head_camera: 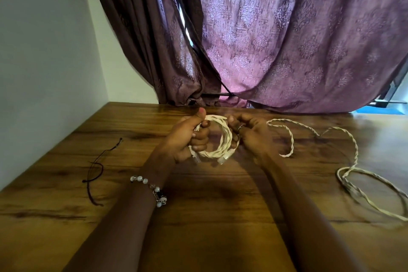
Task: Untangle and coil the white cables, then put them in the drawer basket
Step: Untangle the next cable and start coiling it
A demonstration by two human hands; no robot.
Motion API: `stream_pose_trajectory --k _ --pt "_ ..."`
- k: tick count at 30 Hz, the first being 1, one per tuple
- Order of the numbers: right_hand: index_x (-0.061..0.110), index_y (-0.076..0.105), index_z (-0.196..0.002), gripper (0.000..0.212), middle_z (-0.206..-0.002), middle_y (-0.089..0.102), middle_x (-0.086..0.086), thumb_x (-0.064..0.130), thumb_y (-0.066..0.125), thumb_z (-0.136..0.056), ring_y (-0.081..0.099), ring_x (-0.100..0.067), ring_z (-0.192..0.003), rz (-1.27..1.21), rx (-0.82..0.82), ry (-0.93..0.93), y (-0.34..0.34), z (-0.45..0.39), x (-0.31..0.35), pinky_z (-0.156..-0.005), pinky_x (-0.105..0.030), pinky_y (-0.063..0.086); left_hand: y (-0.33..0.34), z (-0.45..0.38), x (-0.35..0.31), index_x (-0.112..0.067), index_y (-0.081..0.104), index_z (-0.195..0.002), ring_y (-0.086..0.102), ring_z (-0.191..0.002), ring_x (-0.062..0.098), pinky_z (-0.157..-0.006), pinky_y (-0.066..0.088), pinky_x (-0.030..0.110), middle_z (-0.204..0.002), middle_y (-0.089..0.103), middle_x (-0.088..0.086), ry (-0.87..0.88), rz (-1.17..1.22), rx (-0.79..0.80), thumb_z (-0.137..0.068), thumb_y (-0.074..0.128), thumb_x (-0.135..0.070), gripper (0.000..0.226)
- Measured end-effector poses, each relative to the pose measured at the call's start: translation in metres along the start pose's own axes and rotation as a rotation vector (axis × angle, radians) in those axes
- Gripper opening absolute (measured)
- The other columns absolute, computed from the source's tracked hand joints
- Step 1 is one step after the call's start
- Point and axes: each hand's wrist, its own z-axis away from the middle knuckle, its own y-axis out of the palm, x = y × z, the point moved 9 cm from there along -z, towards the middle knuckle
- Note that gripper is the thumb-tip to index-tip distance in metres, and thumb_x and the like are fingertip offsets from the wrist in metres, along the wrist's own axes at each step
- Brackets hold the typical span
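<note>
Fingers of the left hand (187, 137) close around the coil (220, 139) of white cables above the table's (220, 194) far middle; the right hand (249, 132) pinches its other side. Coiling is underway. Next, I judge, the loose length (344, 139) toward the right edge must be wound in. No basket is visible; a dark cord (97, 168) lies near the left edge.

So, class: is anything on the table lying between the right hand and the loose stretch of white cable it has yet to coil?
Nothing visible does. The right hand holds the coil together with the left hand, and the loose cable trails rightward over bare wooden table. The thin dark cord lies off to the left.
</note>
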Motion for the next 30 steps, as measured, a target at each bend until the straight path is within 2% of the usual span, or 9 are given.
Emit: stream_pose_trajectory --k 5,12,14,16,18,21,24,27,30 --pt "0.014 0.063 -0.093 0.016 -0.08 0.062 0.004 0.014 0.048 -0.099 0.055 0.005 -0.069 0.271 -0.041 -0.196 0.015 0.004 0.006 -0.064 -0.013 0.044 -0.012 -0.005 0.004 -0.016 0.039 -0.068 0.018 -0.023 0.002 -0.03 0.016 0.01 -0.034 0.025 -0.009 -0.043 0.109 -0.094 -0.098 0.034 -0.044 0.041" --pt "-0.002 0.053 -0.112 0.02 -0.086 0.06 -0.012 0.009 0.041 -0.101 0.062 -0.011 -0.063 -0.045 0.027 -0.06 0.031 0.009 -0.014 -0.052 -0.025 0.053 -0.003 -0.004 0.012 -0.015 0.038 -0.065 0.017 -0.021 0.002 -0.029 0.016 0.008 -0.033 0.025 -0.007 -0.055 0.135 -0.125 -0.1 0.033 -0.034 0.04" --pt "0.004 0.06 -0.101 0.02 -0.081 0.057 -0.017 0.011 0.041 -0.101 0.056 -0.022 -0.06 -0.163 0.013 -0.032 0.032 0.008 -0.022 -0.051 -0.032 0.051 -0.008 -0.005 0.011 -0.014 0.04 -0.065 0.017 -0.022 0.003 -0.029 0.018 0.009 -0.034 0.026 -0.007 -0.04 0.089 -0.176 -0.1 0.035 -0.032 0.039" --pt "0.01 0.059 -0.083 0.028 -0.069 0.052 -0.009 0.011 0.039 -0.102 0.047 -0.015 -0.051 -0.165 -0.063 -0.017 0.029 0.006 -0.028 -0.047 -0.029 0.045 -0.011 -0.005 0.012 -0.014 0.041 -0.066 0.018 -0.024 0.003 -0.032 0.018 0.009 -0.035 0.029 -0.007 -0.035 0.026 -0.225 -0.099 0.036 -0.032 0.039" --pt "0.013 0.052 -0.073 0.033 -0.06 0.046 0.0 0.009 0.036 -0.102 0.041 -0.003 -0.041 0.043 -0.165 -0.082 0.021 0.005 -0.025 -0.04 -0.022 0.039 -0.012 -0.006 0.013 -0.013 0.043 -0.066 0.019 -0.025 0.002 -0.035 0.018 0.011 -0.036 0.03 -0.007 -0.036 -0.024 -0.269 -0.099 0.039 -0.035 0.04" --pt "0.007 0.059 -0.083 0.026 -0.066 0.051 0.005 0.005 0.038 -0.099 0.043 0.003 -0.049 0.547 -0.22 -0.34 0.025 0.011 0.0 -0.049 -0.004 0.034 -0.016 -0.005 0.015 -0.014 0.045 -0.061 0.02 -0.026 0.003 -0.035 0.019 0.011 -0.036 0.029 -0.008 -0.033 -0.053 -0.318 -0.094 0.039 -0.055 0.053" --pt "-0.003 0.06 -0.09 0.021 -0.07 0.056 -0.004 0.002 0.04 -0.09 0.045 -0.008 -0.059 0.731 -0.217 -0.468 0.031 0.013 0.005 -0.052 -0.004 0.031 -0.023 -0.001 0.019 -0.015 0.041 -0.057 0.019 -0.026 0.005 -0.036 0.021 0.012 -0.036 0.027 -0.007 -0.075 -0.054 -0.367 -0.092 0.035 -0.061 0.058" --pt "0.004 0.062 -0.095 0.021 -0.071 0.061 0.001 0.014 0.043 -0.098 0.052 -0.012 -0.06 0.706 -0.147 -0.362 0.033 0.007 -0.005 -0.056 -0.019 0.037 -0.031 0.003 0.017 -0.017 0.036 -0.056 0.018 -0.029 0.008 -0.038 0.018 0.013 -0.038 0.025 -0.005 -0.074 -0.14 -0.46 -0.097 0.039 -0.049 0.052" --pt "0.006 0.065 -0.095 0.022 -0.057 0.058 0.008 0.021 0.048 -0.099 0.052 -0.011 -0.046 0.265 -0.062 -0.065 0.035 0.006 -0.021 -0.044 -0.029 0.049 -0.031 0.006 0.009 -0.016 0.038 -0.06 0.02 -0.03 0.007 -0.039 0.017 0.012 -0.039 0.026 -0.005 -0.021 -0.225 -0.525 -0.098 0.042 -0.04 0.046"
